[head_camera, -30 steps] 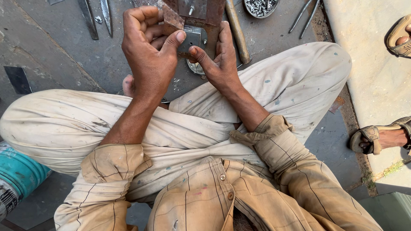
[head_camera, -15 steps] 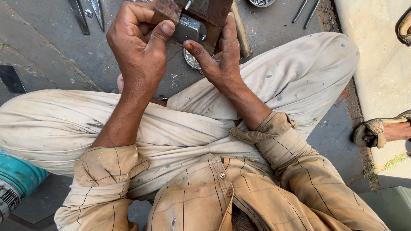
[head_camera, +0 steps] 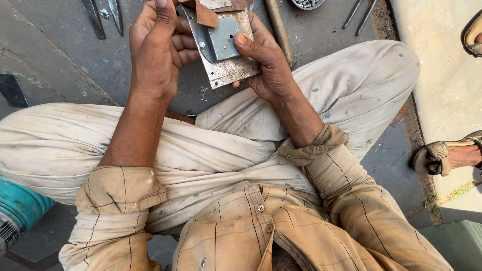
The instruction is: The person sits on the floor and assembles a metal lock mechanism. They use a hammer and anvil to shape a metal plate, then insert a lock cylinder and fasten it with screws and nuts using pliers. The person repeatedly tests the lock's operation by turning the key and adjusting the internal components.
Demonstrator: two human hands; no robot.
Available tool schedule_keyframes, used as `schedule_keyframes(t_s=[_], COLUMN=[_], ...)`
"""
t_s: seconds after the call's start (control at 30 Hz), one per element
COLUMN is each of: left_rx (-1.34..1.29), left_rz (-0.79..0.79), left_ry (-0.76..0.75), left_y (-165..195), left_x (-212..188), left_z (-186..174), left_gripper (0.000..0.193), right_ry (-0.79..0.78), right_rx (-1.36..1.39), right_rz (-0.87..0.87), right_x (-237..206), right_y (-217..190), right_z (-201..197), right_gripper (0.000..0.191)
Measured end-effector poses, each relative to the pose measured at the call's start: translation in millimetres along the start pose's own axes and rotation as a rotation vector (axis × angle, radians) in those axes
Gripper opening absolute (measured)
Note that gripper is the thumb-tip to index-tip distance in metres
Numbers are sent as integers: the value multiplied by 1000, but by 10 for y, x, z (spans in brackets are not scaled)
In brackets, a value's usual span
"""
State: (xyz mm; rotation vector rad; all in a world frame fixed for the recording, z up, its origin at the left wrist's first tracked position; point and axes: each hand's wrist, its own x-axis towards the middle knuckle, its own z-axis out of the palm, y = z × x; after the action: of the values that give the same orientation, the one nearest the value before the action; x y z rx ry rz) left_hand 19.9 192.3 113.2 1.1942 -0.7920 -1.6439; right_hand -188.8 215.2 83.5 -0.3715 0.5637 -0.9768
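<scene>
Now tilted face-up toward the camera: grey metal plate [head_camera: 223, 47], gripped by left hand [head_camera: 158, 50] and right hand [head_camera: 268, 62]. Before, edge-on. Rusty pieces [head_camera: 206, 14] on top.

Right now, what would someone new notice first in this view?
First, the grey sheet-metal assembly with a rusty brown piece, held up at top centre between the left hand and the right hand, above cross-legged cream trousers. Next, a sandalled foot at the right edge and a turquoise cylindrical tool at lower left.
</scene>
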Motion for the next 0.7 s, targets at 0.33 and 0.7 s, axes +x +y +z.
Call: schedule_keyframes(t_s=[0.33,0.7], left_rx=[272,238], left_rz=[283,282], left_ry=[64,-41], left_y=[-297,-400], left_x=[38,58], left_z=[-34,-51], left_gripper=[36,24], right_ry=[89,76], right_rx=[-639,-857], right_rz=[-338,-299], right_x=[15,-2], right_y=[354,495], right_z=[-290,-245], right_gripper=[89,67])
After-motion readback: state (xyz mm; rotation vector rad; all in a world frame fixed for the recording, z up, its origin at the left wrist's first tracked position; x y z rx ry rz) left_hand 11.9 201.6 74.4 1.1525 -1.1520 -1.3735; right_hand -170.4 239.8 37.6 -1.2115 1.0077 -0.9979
